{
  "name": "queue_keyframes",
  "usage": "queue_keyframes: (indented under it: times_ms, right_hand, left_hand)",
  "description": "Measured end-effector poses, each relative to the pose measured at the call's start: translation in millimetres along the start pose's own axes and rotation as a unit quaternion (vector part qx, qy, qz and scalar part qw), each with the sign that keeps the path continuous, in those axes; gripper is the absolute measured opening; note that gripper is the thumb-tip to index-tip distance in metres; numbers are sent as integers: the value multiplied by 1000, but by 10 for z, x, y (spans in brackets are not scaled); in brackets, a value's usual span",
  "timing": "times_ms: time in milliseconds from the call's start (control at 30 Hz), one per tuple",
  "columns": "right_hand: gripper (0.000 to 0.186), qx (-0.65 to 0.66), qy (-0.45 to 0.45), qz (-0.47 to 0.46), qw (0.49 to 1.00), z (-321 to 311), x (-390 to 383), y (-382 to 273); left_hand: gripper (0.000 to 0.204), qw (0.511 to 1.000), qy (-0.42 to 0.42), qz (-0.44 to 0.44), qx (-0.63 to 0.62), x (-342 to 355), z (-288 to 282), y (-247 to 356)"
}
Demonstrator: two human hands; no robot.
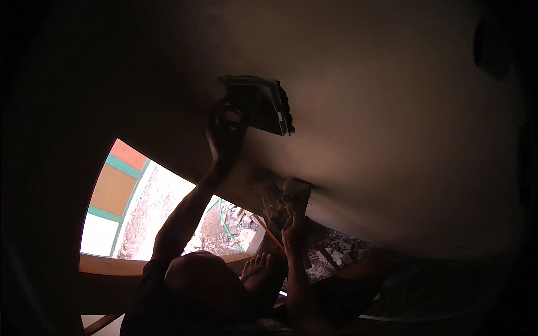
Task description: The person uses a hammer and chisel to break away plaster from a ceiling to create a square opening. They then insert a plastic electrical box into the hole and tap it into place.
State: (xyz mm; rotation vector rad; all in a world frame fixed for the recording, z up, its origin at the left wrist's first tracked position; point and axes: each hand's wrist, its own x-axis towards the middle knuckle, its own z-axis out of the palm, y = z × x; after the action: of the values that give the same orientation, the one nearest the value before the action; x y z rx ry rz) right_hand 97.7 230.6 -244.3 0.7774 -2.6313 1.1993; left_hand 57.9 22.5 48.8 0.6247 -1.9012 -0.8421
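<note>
My left hand (pixel 227 131) is raised to a dark rectangular box (pixel 269 106) at the wall, its fingers curled at the box's lower left corner. Deep shadow hides the fingertips and the inside of the box. Lower down and to the right, my right hand (pixel 294 229) is closed around the lower end of a greyish, block-like thing (pixel 297 193) close to the wall. Its exact kind does not show in this light. A thin orange stick (pixel 270 232) slants just left of that hand.
A broad plain wall (pixel 381 123) fills the right side. At lower left, a bright opening shows coloured panels (pixel 115 187), rubble and a green hose (pixel 227 227). A bare foot (pixel 258 271) rests between my arms. More rubble (pixel 336 252) lies below the wall, with a dark object (pixel 490 50) at upper right.
</note>
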Motion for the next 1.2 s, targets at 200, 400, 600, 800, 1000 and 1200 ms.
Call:
queue_keyframes:
  times_ms: [200, 400, 600, 800, 1000, 1200]
  right_hand:
    - [29, -38, -52, -5, 998, -161, 42, -100]
    - [47, -73, -89, 18, 993, -64, 20, -8]
    - [57, -129, -13, -23, 991, -171, 102, -122]
    - [45, 6, 123, -125, 985, -711, 1059, -643]
    - [25, 104, 155, -197, 962, -1299, 1983, -1470]
    - [15, 124, 162, -201, 958, -1337, 2330, -1758]
  left_hand:
    - [42, 997, 63, 46, -21, 46, -25, -318]
    - [33, 994, 74, -2, -77, 155, -58, -172]
    - [23, 992, 57, -37, -110, 256, -61, -272]
    - [21, 990, 70, -44, -110, 145, -40, -363]
    - [16, 984, 57, -77, -151, 116, 72, -555]
    - [19, 991, 57, -45, -113, 194, 83, -514]
